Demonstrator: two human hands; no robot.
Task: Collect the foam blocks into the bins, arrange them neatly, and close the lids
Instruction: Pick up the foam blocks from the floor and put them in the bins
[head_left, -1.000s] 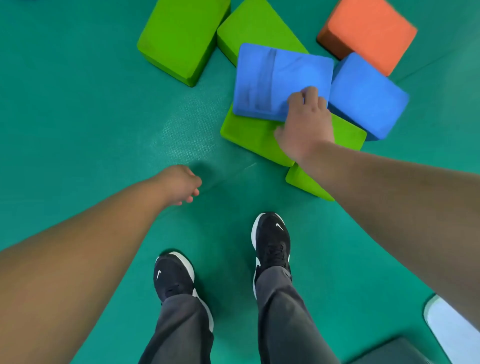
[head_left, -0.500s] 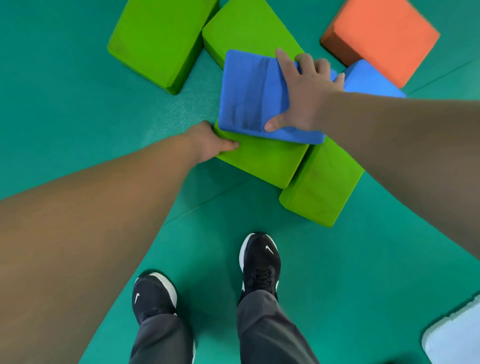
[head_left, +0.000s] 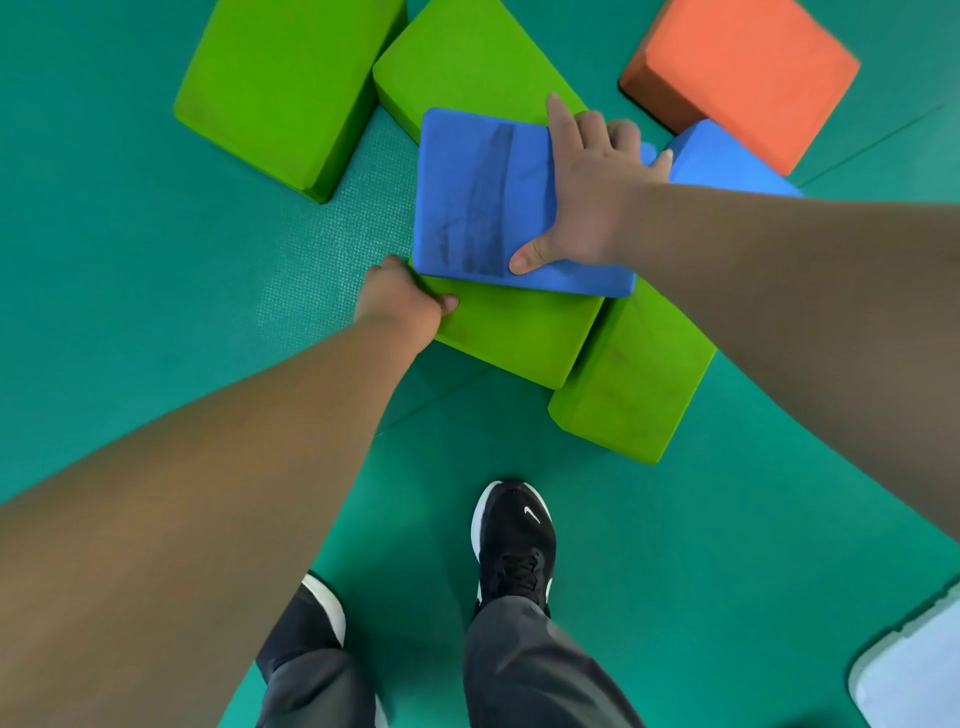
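Right hand (head_left: 587, 197) is spread over the scuffed blue rectangular foam block (head_left: 483, 197), fingers hooked over its far edge and thumb planted by the near edge, so it has a grip right across the block. That blue one lies stacked on a bright green rectangular foam block (head_left: 514, 332), and the left hand (head_left: 400, 306) has hold of this green block at its left end, thumb on the top near the corner, fingers curled round the side out of sight. Both blocks are down on the teal textured floor mat (head_left: 156, 234), right in front of the person's feet. Touching the gripped green block on its right sits a tilted green foam block (head_left: 628, 384). Behind the stack, a large green foam block (head_left: 291, 88) lies to the far left and a second large green foam block (head_left: 467, 62) just beside it, partly under the blue one. A smaller blue foam block (head_left: 722, 161) peeks out behind the right wrist, with an orange foam block (head_left: 743, 73) beyond it. Below, one black trainer with a white sole (head_left: 514, 545) is planted forward, the other black trainer (head_left: 322, 608) half hidden by the left forearm, grey trousers (head_left: 530, 670) above both. A pale flat object (head_left: 914, 680) cuts into the bottom right corner; what it is, I cannot tell.
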